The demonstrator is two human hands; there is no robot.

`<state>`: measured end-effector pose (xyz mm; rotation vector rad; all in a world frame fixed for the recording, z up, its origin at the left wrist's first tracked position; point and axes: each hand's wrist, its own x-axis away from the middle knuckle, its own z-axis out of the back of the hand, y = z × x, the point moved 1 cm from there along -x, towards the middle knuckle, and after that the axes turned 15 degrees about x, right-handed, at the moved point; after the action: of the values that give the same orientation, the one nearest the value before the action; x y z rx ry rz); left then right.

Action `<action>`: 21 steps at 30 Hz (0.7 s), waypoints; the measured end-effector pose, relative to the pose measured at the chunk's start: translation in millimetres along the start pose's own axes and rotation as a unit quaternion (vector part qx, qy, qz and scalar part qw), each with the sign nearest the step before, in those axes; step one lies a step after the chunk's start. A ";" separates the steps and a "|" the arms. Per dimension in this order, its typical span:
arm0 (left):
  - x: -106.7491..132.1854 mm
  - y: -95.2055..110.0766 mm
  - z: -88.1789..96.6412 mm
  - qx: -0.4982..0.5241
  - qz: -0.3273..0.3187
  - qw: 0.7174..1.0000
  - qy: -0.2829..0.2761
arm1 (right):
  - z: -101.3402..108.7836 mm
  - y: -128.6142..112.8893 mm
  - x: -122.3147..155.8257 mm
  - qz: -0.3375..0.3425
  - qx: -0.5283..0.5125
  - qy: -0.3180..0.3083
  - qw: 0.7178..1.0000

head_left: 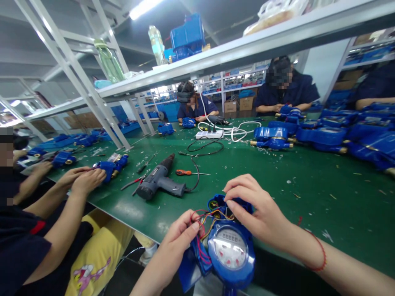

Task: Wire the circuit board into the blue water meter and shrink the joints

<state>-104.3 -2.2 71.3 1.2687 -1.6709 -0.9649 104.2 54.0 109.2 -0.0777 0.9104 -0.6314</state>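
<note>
A blue water meter point(231, 250) with a round dial sits at the near edge of the green table point(277, 176), its cover open and red and yellow wires point(203, 222) spilling out. My left hand point(180, 238) grips the meter's left side, fingers pinched around the wires. My right hand point(253, 209) curls over the top of the meter, fingertips pressed on its open blue housing. A red string bracelet circles my right wrist.
A grey electric screwdriver point(160, 181) and an orange-handled screwdriver point(185, 172) lie ahead. A white power strip point(209, 134) with cables sits farther back. Blue meters point(324, 135) pile at right. A neighbour's hands point(83, 179) work at left; two people sit opposite.
</note>
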 end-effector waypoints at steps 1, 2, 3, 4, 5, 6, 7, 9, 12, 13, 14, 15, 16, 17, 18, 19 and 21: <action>-0.5 -0.4 1.3 0.025 0.018 1.000 -0.001 | 2.7 -0.2 2.0 -0.013 -0.001 -0.003 1.000; -1.0 -0.3 2.2 0.046 0.035 0.998 -0.003 | 4.9 -1.5 4.8 -0.017 0.001 -0.010 1.000; -1.3 0.3 2.7 0.064 0.047 0.997 -0.006 | 6.3 -3.9 8.3 -0.015 0.005 -0.021 1.000; -1.3 1.3 2.6 0.079 0.054 0.995 -0.007 | 7.1 -7.3 12.1 -0.008 0.010 -0.033 0.999; -1.2 2.4 1.9 0.095 0.060 0.994 -0.007 | 7.4 -11.3 16.0 0.002 0.015 -0.044 0.999; -0.7 3.6 0.5 0.109 0.064 0.992 -0.010 | 7.2 -15.7 19.8 0.012 0.017 -0.056 0.998; 0.1 4.6 -1.4 0.123 0.067 0.990 -0.014 | 6.5 -20.4 23.2 0.021 0.017 -0.070 0.997; 2.6 5.8 -6.4 0.152 0.070 0.986 -0.024 | 4.3 -29.4 28.8 0.030 0.007 -0.101 0.994; 7.6 5.6 -14.0 0.180 0.072 0.980 -0.042 | -1.0 -40.6 33.7 0.030 -0.005 -0.141 0.990; 9.3 5.4 -15.7 0.184 0.071 0.979 -0.048 | -2.8 -43.3 34.5 0.028 -0.003 -0.145 0.989; 11.0 5.4 -16.7 0.188 0.067 0.979 -0.050 | -4.5 -45.4 35.0 0.023 0.001 -0.149 0.989; 12.8 5.7 -17.1 0.192 0.060 0.978 -0.052 | -6.0 -46.8 35.1 0.016 0.005 -0.150 0.989; 14.5 6.2 -16.9 0.197 0.052 0.978 -0.053 | -6.9 -47.6 35.0 0.006 0.006 -0.144 0.990; 16.5 6.6 -16.2 0.199 0.044 0.978 -0.055 | -7.3 -47.7 34.8 -0.006 0.004 -0.134 0.991; 18.7 6.8 -15.4 0.196 0.038 0.978 -0.058 | -7.2 -47.4 34.6 -0.018 0.002 -0.121 0.992; 21.1 6.7 -14.5 0.188 0.032 0.979 -0.066 | -6.7 -46.7 34.4 -0.027 -0.003 -0.106 0.994; 26.5 4.7 -13.2 0.156 0.026 0.984 -0.080 | -4.8 -44.8 34.3 -0.031 -0.016 -0.082 0.996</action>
<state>-98.3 -28.4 84.6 1.3697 -2.0316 -0.8146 94.5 -0.3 96.1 -0.1840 0.7611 -0.6592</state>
